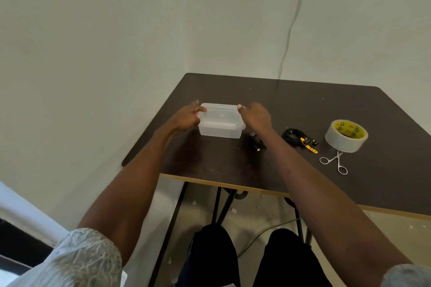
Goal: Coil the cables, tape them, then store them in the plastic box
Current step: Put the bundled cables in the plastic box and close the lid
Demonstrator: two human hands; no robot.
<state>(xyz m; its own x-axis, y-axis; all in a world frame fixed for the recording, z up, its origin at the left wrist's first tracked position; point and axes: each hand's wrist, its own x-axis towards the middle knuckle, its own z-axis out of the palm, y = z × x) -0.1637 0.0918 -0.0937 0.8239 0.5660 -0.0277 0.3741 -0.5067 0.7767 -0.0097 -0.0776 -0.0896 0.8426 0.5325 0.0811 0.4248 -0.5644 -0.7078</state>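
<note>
Left grip: the left hand holds the left end of the plastic box, fingers curled over the rim at the lid edge, beside a small red clip or tab.
Right grip: the right hand holds the right end of the box, thumb on the lid corner and fingers wrapped down its side.
Why held so: a hand at each short end suits steadying the box or prising the lid off; my judgement is that the box is being opened or set in position for storing.
Box place: it stands on the table, toward the far left corner, lid on, seemingly with nothing in it, though the walls are cloudy.
Box axis: its long axis runs left to right, roughly parallel with the near edge of the table, with the lid facing up.
Small cable: a dark cable lies just beside the box at its right near corner, partly hidden under the right forearm; whether it is coiled I cannot tell.
Coiled cable: a black cable bundle with a yellow strap lies further right, already wound, not taped as far as I can see.
Tape: the tape roll stands toward the right edge, hole facing up.
Scissors: the scissors lie just in front of the roll, handles toward the near edge.
</note>
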